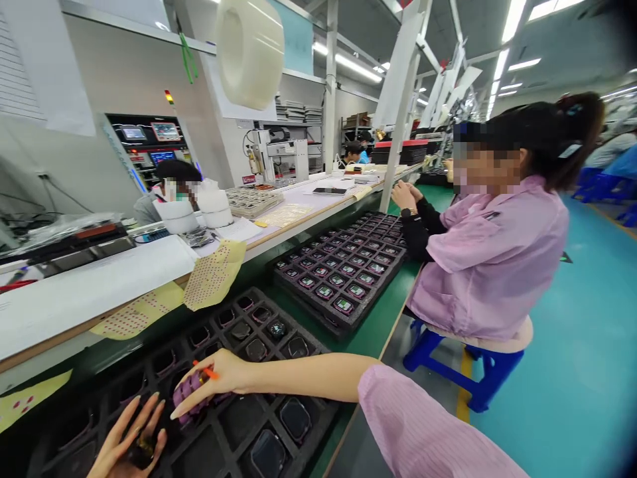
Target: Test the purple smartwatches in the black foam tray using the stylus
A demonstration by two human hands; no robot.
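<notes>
My right hand (219, 375) is closed around several purple watch-case-like frames (188, 398) held in a row, above the near black tray. A thin orange-red piece (212, 373) sticks out by its fingers; what it is I cannot make out. To the left, my left hand (132, 435) has bent fingers around a small dark glossy part with an amber patch (144, 448), partly hidden by the fingers. Beneath both hands is the black compartment tray (219, 431). Dark square watch-like pieces (269, 453) lie in several pockets, and a round watch-like piece (277, 328) sits in one.
Farther along the green bench stands another black tray (343, 325) filled with square watch-like pieces. A raised shelf (279, 242) runs along the left, with yellow dotted sheets (213, 272) hanging off it. At right a co-worker in pink (488, 265) sits on a blue stool (448, 365).
</notes>
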